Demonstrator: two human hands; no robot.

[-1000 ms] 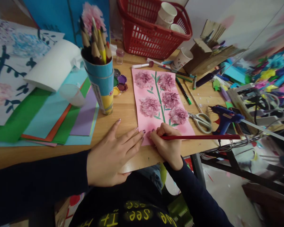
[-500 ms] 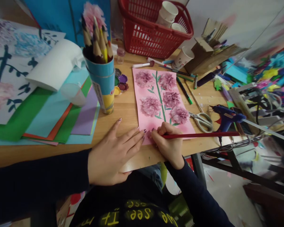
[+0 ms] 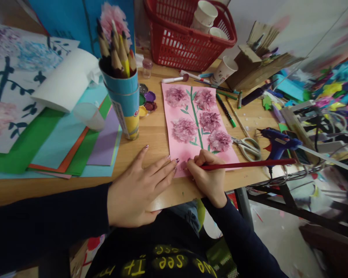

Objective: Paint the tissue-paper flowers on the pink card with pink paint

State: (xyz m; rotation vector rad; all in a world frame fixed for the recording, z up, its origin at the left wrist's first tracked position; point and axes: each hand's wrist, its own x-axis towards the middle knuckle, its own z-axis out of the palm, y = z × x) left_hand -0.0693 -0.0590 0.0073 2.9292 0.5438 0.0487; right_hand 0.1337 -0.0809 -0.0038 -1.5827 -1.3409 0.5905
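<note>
A pink sheet (image 3: 191, 116) painted with purple-pink flowers on a green stem lies on the wooden table (image 3: 150, 135). My left hand (image 3: 139, 189) lies flat, fingers spread, its fingertips pressing the sheet's near left corner. My right hand (image 3: 207, 175) is closed round a long red paintbrush (image 3: 249, 164). The brush tip is hidden by my fingers at the sheet's near edge, and the handle points right.
A tall blue cup of big pencils (image 3: 123, 85) stands left of the sheet, with small paint pots (image 3: 147, 101) beside it. Coloured paper sheets (image 3: 60, 143) lie at left. Scissors (image 3: 246, 148), a blue glue gun (image 3: 275, 143) and markers lie right; a red basket (image 3: 188, 34) stands behind.
The brush handle has tilted up slightly at its far end. My right hand has shifted a little at the sheet's near edge. My left hand has stayed in place.
</note>
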